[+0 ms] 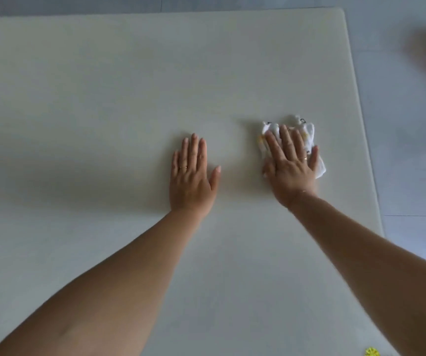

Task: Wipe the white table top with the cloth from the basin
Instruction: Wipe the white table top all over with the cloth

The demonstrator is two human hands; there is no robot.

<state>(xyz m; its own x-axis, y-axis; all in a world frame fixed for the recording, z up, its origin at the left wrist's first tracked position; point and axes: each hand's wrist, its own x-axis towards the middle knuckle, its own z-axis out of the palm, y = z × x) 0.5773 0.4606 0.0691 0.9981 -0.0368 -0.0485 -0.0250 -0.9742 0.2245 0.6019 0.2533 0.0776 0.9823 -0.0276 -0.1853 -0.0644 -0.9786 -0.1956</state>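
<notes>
One crumpled white cloth [307, 136] lies lengthwise away from the person on the table top [104, 86]. The right hand [290, 165] presses it flat-fingered; the left hand [192, 176] rests flat, fingers together, holding nothing.

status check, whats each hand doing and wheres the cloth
Right hand flat, pressing cloth onto white table top near its right edge. Left hand open, palm down on bare table. Nothing in the way.

Single head-worn wide-angle view, looking forward and steeply down, close over the white table top [104, 86]
</notes>
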